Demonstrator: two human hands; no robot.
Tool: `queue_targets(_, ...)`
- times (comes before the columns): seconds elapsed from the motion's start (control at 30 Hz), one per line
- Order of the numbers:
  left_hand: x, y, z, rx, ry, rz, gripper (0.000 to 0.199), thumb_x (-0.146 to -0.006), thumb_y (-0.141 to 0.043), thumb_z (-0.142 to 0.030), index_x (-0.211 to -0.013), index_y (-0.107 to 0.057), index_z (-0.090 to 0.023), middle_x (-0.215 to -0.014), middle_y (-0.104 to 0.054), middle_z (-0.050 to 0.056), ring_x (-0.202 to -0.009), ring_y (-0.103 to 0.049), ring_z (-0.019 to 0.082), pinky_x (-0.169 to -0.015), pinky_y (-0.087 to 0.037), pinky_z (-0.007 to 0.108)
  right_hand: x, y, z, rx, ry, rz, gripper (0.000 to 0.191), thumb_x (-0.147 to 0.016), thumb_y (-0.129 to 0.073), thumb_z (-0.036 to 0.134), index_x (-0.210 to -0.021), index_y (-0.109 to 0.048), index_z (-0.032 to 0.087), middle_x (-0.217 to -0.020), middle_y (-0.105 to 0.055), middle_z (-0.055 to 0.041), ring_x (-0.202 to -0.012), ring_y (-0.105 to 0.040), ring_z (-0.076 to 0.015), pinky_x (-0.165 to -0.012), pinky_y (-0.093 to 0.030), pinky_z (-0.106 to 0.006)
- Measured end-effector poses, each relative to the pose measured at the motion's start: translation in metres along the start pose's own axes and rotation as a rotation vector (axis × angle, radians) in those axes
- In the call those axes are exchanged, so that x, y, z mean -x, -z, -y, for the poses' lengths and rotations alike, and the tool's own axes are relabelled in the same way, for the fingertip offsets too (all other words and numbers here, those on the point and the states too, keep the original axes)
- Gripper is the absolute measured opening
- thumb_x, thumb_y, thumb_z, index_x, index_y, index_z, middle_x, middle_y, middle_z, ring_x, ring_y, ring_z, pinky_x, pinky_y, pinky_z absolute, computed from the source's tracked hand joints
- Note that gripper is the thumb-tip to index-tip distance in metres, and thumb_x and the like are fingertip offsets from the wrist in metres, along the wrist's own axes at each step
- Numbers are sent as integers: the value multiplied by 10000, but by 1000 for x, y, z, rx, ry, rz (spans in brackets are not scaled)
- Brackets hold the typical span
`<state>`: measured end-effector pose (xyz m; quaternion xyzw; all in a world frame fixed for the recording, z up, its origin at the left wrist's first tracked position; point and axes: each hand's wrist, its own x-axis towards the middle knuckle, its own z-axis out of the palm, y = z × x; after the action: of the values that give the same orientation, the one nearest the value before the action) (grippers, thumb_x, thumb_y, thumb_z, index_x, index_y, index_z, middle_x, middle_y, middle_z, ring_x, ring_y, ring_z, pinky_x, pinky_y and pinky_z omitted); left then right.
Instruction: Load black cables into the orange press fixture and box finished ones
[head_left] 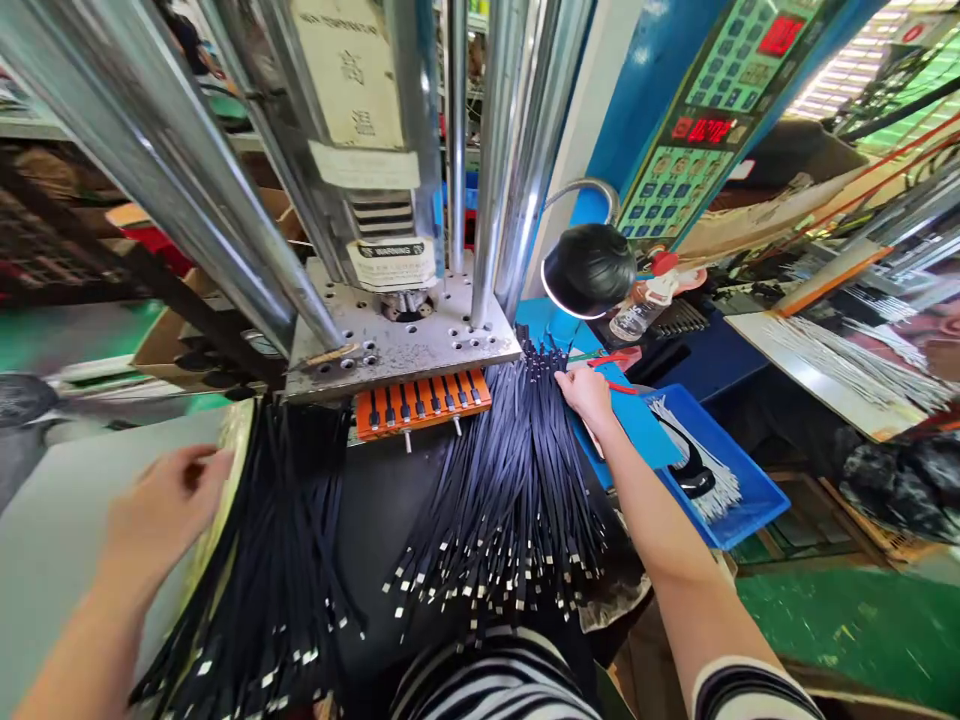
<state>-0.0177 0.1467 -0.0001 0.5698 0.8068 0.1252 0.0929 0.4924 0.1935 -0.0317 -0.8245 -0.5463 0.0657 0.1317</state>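
Observation:
My right hand point(587, 392) is closed at the upper end of a large bundle of black flat cables point(529, 470), its fingertips pinched on the cable ends. These cables fan toward me, metal plugs at their near ends. Over the left side, my left hand point(169, 500) is raised beside a second pile of black cables point(277, 540); it is blurred, with thumb and fingers apart and nothing visible between them. An orange mould point(422, 402) holding a row of black connectors sits under the press's metal plate point(405, 335), between the two piles.
A black lamp point(589, 268) hangs behind my right hand. To the right is a blue tray point(757, 510) with white cables. Steel columns point(495, 160) rise ahead, beside a control panel point(690, 140) with red digits. A pale board point(60, 540) lies at the left.

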Motion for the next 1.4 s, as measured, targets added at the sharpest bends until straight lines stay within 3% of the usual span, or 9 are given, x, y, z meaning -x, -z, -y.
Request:
queue_targets(0.13,-28,-25,-19,-31,1,139,479,-890,-463,-526,-1036,-577,-84,-1113,-654,201,-1090,-601,360,-920,-467,454,11,11,2,-82,75,54,365,-860,-475,390,-604,-597,160,-673,-635,-117,-694,-583,-236,-649,-376,-317)
queue_targets(0.27,-39,-37,-7,53,97,93,216,-885,-482,-324,-877,-607,-148,-982,-707,140,-979,-647,279,-845,-465,332,28,28,-16,-727,30,265,380,-758,-561,572,-651,-573,207,-552,-509,-23,-442,-372,-130,-451,-264,-292)
queue_targets(0.4,-42,-36,11,185,114,45,169,-841,-521,-280,-743,-600,-167,-848,-701,75,-840,-635,218,-748,-444,278,54,50,-18,-934,-1,417,440,-624,-725,612,-833,-665,229,-562,-502,-33,-452,-384,-145,-395,-239,-289)
queue_targets(0.53,-32,-20,4,305,44,-37,146,-804,-522,-267,-703,-555,-168,-785,-653,49,-757,-579,180,-720,-424,276,99,72,27,-755,311,558,437,-755,-626,656,-681,-618,225,-505,-506,-27,-442,-424,-154,-400,-289,-278)
queue_targets(0.7,6,28,-33,457,-215,-55,196,-814,-521,-352,-713,-507,-184,-738,-581,12,-711,-522,144,-668,-418,246,143,83,108,-649,760,654,453,-941,-463,526,-622,-534,213,-488,-494,23,-469,-488,-125,-476,-334,-244)
queue_targets(0.83,53,73,-68,716,-527,17,271,-894,-487,-432,-773,-485,-189,-692,-550,-9,-621,-478,113,-588,-392,224,163,73,151,-742,956,600,347,-981,-433,411,-752,-591,205,-597,-557,31,-513,-537,-104,-512,-355,-219)
queue_targets(1.0,85,102,-101,817,-680,114,238,-934,-487,-405,-871,-543,-182,-715,-534,-14,-556,-499,84,-521,-412,194,167,57,183,-966,1057,402,295,-994,-420,356,-917,-649,185,-617,-588,16,-549,-557,-107,-551,-404,-215)
queue_targets(1.17,84,97,-122,879,-742,131,282,-884,-566,-409,-738,-554,-168,-658,-575,0,-532,-572,89,-514,-455,183,160,47,205,-1046,1017,367,362,-968,-460,438,-731,-568,186,-580,-545,20,-476,-473,-91,-460,-339,-208)
queue_targets(1.4,50,55,-99,1074,-430,-124,344,-837,-583,-463,-684,-427,-197,-519,-525,-46,-452,-558,97,-455,-440,186,146,-7,204,-756,999,734,457,-903,-518,481,-568,-458,175,-520,-340,62,-491,-307,-76,-482,-216,-226)
